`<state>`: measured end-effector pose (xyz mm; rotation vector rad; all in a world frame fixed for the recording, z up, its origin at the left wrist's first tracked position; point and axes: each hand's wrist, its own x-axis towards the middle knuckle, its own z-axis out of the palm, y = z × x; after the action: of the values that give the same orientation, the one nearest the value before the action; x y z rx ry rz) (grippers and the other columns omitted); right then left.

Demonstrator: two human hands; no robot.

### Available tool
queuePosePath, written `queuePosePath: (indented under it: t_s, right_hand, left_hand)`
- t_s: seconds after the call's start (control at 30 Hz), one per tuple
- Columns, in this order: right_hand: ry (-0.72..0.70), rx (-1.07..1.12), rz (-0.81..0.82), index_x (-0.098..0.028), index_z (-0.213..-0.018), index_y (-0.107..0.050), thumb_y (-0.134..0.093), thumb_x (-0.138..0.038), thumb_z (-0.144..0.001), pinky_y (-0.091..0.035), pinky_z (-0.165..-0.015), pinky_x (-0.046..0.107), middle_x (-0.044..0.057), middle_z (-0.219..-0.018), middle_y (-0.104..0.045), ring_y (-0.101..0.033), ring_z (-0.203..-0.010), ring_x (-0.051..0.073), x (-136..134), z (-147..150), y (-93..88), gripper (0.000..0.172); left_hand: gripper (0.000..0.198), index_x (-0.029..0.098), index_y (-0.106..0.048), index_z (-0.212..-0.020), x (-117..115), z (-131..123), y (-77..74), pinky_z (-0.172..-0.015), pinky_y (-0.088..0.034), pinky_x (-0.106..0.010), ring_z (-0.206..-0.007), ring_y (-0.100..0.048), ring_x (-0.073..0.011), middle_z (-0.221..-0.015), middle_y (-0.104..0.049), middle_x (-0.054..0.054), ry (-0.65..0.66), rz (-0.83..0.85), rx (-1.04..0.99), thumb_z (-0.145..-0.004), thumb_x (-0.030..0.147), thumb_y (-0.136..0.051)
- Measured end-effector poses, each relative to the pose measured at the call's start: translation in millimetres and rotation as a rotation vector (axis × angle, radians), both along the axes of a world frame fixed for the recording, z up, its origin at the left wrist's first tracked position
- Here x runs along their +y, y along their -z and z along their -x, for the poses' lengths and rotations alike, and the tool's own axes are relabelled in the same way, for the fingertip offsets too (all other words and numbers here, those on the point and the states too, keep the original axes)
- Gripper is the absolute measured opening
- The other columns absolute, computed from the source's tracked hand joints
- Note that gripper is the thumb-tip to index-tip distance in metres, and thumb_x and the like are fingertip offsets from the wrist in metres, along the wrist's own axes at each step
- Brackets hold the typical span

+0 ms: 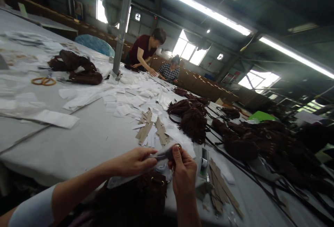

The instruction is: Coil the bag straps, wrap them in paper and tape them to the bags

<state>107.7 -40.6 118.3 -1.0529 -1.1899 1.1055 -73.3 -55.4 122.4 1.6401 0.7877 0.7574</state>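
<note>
My right hand (184, 169) pinches the end of a dark strap (168, 154), where a small brass-coloured ring shows by the thumb. Thin whitish wrapping covers part of this strap. My left hand (135, 162) closes its fingers on the wrapped stretch further left. Below both hands, at the table's front edge, is a dark brown bag (133, 199) with brass-coloured fittings. Its lower part is lost in shadow. Just beyond my hands lie grey-brown card strips (146, 129) and white paper strips.
Dark brown fringed bags (193, 122) with long straps pile up on the right. A tape dispenser (203, 162) stands beside my right hand. White paper pieces (125, 98) and orange-handled scissors (44, 81) lie farther off. A metal post (122, 25) rises from the table; two people work behind it.
</note>
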Motion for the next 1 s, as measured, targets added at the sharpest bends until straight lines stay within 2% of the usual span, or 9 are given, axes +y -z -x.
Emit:
queuePosePath:
  t_s: [0.17,0.37,0.47,0.57,0.63,0.7,0.77,0.87,1.0]
  right_hand:
    - [0.041,0.097,0.061,-0.015,-0.066,-0.057,-0.070,-0.045,-0.077,-0.027,-0.041,0.016,-0.007,-0.051,-0.045,-0.036,-0.045,0.004,2,-2,9.8,0.035]
    - [0.055,0.079,0.086,-0.016,-0.065,-0.056,-0.067,-0.050,-0.077,-0.027,-0.041,0.017,-0.007,-0.048,-0.043,-0.036,-0.044,0.006,8,2,14.4,0.038]
    - [0.105,-0.221,-0.028,-0.015,-0.091,-0.063,-0.061,-0.049,-0.082,-0.037,-0.046,0.021,-0.002,-0.060,-0.055,-0.044,-0.049,0.010,8,-9,12.3,0.035]
    - [0.165,-0.739,-0.407,-0.018,-0.126,-0.051,-0.060,-0.034,-0.082,-0.049,-0.065,0.032,0.010,-0.103,-0.062,-0.056,-0.072,0.017,3,-16,8.7,0.047]
    - [0.061,-1.081,-0.610,-0.019,-0.125,-0.053,-0.057,-0.022,-0.081,-0.049,-0.075,0.035,0.013,-0.115,-0.057,-0.057,-0.085,0.021,-1,-15,9.8,0.044]
    - [-0.060,-1.319,-0.653,-0.018,-0.110,-0.061,-0.051,-0.013,-0.081,-0.048,-0.073,0.033,0.012,-0.103,-0.060,-0.057,-0.084,0.022,-1,-13,15.5,0.031]
    - [-0.075,-1.417,-0.621,-0.017,-0.098,-0.063,-0.045,-0.007,-0.082,-0.047,-0.068,0.030,0.010,-0.088,-0.061,-0.057,-0.077,0.021,3,-15,24.8,0.026]
    - [0.014,-1.322,-0.566,-0.016,-0.099,-0.063,-0.042,-0.005,-0.080,-0.047,-0.069,0.031,0.011,-0.085,-0.063,-0.058,-0.077,0.022,13,-24,39.5,0.030]
    - [0.047,-0.874,-0.324,-0.019,-0.098,-0.067,-0.047,-0.008,-0.074,-0.048,-0.076,0.033,0.008,-0.090,-0.068,-0.061,-0.085,0.023,15,-22,54.0,0.033]
  left_hand:
    - [0.031,0.014,-0.055,-0.079,-2,5,22.1,-0.049,-0.031,-0.018,-0.055,-0.038,-0.0089,-0.064,-0.046,0.004,0.007,0.188,-0.026,-0.088,0.043,-0.050]
    - [0.029,0.015,-0.052,-0.076,-3,3,24.1,-0.048,-0.030,-0.019,-0.051,-0.038,-0.0090,-0.059,-0.045,0.005,-0.075,0.163,-0.074,-0.087,0.042,-0.048]
    - [0.027,0.016,-0.049,-0.071,0,3,24.5,-0.045,-0.027,-0.019,-0.047,-0.035,-0.0085,-0.053,-0.041,0.006,-0.224,0.134,0.000,-0.085,0.038,-0.047]
    - [0.026,0.016,-0.048,-0.068,6,3,24.6,-0.047,-0.028,-0.020,-0.048,-0.036,-0.0091,-0.053,-0.041,0.006,-0.284,0.088,0.086,-0.084,0.036,-0.046]
    - [0.025,0.017,-0.047,-0.066,8,0,22.6,-0.048,-0.029,-0.020,-0.050,-0.037,-0.0093,-0.054,-0.041,0.005,-0.233,0.044,0.113,-0.084,0.033,-0.046]
    - [0.023,0.017,-0.046,-0.066,7,-2,19.9,-0.050,-0.031,-0.020,-0.052,-0.038,-0.0095,-0.056,-0.042,0.005,-0.136,0.012,0.111,-0.085,0.032,-0.046]
    - [0.021,0.017,-0.047,-0.069,4,1,18.8,-0.051,-0.032,-0.019,-0.054,-0.040,-0.0099,-0.059,-0.044,0.005,-0.061,0.009,0.121,-0.085,0.031,-0.046]
    - [0.021,0.018,-0.049,-0.072,0,14,25.1,-0.049,-0.032,-0.020,-0.053,-0.042,-0.0107,-0.058,-0.045,0.005,-0.030,0.064,0.179,-0.086,0.034,-0.048]
    - [0.026,0.018,-0.048,-0.070,-6,32,47.2,-0.047,-0.029,-0.020,-0.052,-0.036,-0.0101,-0.058,-0.040,0.005,-0.030,0.130,0.184,-0.087,0.037,-0.046]
